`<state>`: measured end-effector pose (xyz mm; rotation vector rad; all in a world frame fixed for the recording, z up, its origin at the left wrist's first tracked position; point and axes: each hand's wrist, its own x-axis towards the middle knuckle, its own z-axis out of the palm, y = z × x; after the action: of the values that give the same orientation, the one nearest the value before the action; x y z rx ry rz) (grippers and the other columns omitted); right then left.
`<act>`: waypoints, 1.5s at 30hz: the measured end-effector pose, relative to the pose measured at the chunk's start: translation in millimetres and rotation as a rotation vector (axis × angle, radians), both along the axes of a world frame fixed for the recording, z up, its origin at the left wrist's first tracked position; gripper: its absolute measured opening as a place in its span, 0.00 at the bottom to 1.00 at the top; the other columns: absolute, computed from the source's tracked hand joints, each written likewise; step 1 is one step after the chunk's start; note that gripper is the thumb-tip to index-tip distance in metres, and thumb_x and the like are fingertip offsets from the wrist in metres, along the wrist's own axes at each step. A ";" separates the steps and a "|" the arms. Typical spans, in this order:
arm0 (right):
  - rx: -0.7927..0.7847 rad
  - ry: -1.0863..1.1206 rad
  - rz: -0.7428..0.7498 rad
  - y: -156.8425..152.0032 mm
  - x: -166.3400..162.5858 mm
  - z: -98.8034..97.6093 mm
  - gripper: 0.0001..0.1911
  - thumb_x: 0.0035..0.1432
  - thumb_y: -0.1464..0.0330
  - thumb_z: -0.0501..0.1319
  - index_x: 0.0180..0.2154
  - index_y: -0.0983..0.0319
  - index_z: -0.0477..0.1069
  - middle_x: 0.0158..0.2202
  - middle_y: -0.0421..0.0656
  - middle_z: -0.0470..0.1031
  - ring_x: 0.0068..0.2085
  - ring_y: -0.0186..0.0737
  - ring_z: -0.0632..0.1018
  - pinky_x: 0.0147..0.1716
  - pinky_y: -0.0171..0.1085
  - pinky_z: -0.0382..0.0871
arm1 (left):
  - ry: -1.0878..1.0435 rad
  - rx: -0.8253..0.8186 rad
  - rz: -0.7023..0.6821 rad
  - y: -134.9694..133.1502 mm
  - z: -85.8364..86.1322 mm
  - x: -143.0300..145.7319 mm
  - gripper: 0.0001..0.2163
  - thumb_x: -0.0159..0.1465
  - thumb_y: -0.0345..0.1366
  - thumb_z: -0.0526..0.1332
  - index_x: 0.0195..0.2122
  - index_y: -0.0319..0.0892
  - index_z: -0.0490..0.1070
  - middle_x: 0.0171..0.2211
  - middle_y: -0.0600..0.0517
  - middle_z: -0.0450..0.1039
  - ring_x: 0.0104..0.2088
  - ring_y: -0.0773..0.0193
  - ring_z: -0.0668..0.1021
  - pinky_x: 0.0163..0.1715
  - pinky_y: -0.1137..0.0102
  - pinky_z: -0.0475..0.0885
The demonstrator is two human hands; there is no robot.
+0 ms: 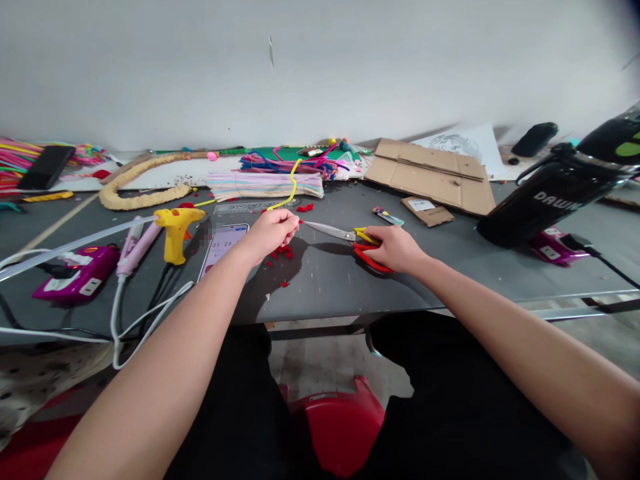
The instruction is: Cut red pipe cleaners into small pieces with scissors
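Note:
My left hand (274, 232) is closed in a pinch on a yellow pipe cleaner (293, 181), whose bent length rises behind the fingers. A small red bit shows at the fingertips, touching or very near the scissor points; its link to the yellow stem is hidden. In my right hand (395, 248) are scissors (327, 230) with red and yellow handles, their blades pointing left and looking nearly together. Red fuzzy scraps (285, 252) lie on the grey table under my left hand, and another red scrap (305, 208) lies just beyond it.
Left of my hands are a phone (225, 243), a yellow glue gun (175, 230), a pink glue gun (140, 247) and a purple power strip (83, 273) with cables. Pipe cleaner bundles (265, 185) and cardboard (430, 175) lie behind. A black bottle (545, 193) stands right.

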<state>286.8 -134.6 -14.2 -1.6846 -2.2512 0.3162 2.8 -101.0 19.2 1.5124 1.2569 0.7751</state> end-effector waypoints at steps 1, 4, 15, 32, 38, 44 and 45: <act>0.001 -0.001 0.000 0.1 0.0 0.1 0.14 0.52 0.56 0.59 0.26 0.58 0.61 0.23 0.37 0.63 0.26 0.34 0.60 0.27 0.35 0.49 | 0.002 0.001 0.001 0.0 -0.1 0.0 0.10 0.65 0.34 0.56 0.26 0.40 0.63 0.21 0.55 0.63 0.20 0.73 0.64 0.22 0.74 0.59; 0.003 -0.006 0.003 0.3 -0.1 0.1 0.14 0.52 0.56 0.59 0.26 0.59 0.62 0.23 0.37 0.64 0.26 0.35 0.61 0.27 0.36 0.49 | 0.002 0.002 -0.002 -0.3 0.4 0.2 0.11 0.65 0.35 0.57 0.26 0.40 0.63 0.21 0.55 0.63 0.20 0.73 0.64 0.22 0.74 0.59; 0.000 0.020 -0.016 -2.9 -1.4 2.8 0.19 0.53 0.51 0.58 0.25 0.59 0.60 0.23 0.38 0.66 0.26 0.34 0.62 0.27 0.36 0.50 | -0.026 0.016 -0.008 -0.9 1.5 -0.3 0.10 0.63 0.31 0.58 0.24 0.40 0.62 0.21 0.55 0.62 0.20 0.74 0.64 0.22 0.75 0.59; -0.003 0.006 0.043 -0.8 1.1 1.4 0.15 0.53 0.55 0.58 0.26 0.59 0.61 0.23 0.37 0.65 0.26 0.34 0.62 0.27 0.36 0.50 | -0.015 0.036 -0.011 -0.7 0.5 0.0 0.09 0.61 0.30 0.58 0.23 0.40 0.62 0.21 0.55 0.62 0.21 0.73 0.64 0.23 0.75 0.59; -0.008 0.012 0.049 -0.8 1.5 1.5 0.14 0.53 0.56 0.58 0.26 0.59 0.62 0.23 0.37 0.65 0.26 0.34 0.61 0.27 0.36 0.49 | -0.006 0.040 -0.020 -1.4 1.0 0.2 0.10 0.62 0.30 0.57 0.23 0.40 0.62 0.21 0.55 0.62 0.21 0.73 0.63 0.23 0.75 0.59; -0.017 0.011 0.045 0.2 1.7 1.8 0.14 0.52 0.56 0.58 0.27 0.59 0.64 0.24 0.38 0.64 0.27 0.34 0.61 0.28 0.36 0.49 | 0.003 0.042 -0.028 -0.3 -0.1 -0.6 0.10 0.62 0.30 0.57 0.23 0.40 0.62 0.21 0.55 0.62 0.21 0.73 0.64 0.23 0.75 0.59; -0.018 0.012 0.048 0.5 1.8 1.7 0.14 0.52 0.56 0.58 0.26 0.59 0.64 0.24 0.38 0.64 0.27 0.34 0.61 0.28 0.36 0.49 | 0.004 0.045 -0.030 0.2 -0.6 -0.8 0.10 0.62 0.30 0.57 0.23 0.40 0.62 0.21 0.55 0.62 0.21 0.73 0.64 0.23 0.75 0.59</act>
<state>288.6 -134.0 -12.5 -1.6349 -2.2901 0.3577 2.0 -100.9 18.6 1.5661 1.2248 0.7856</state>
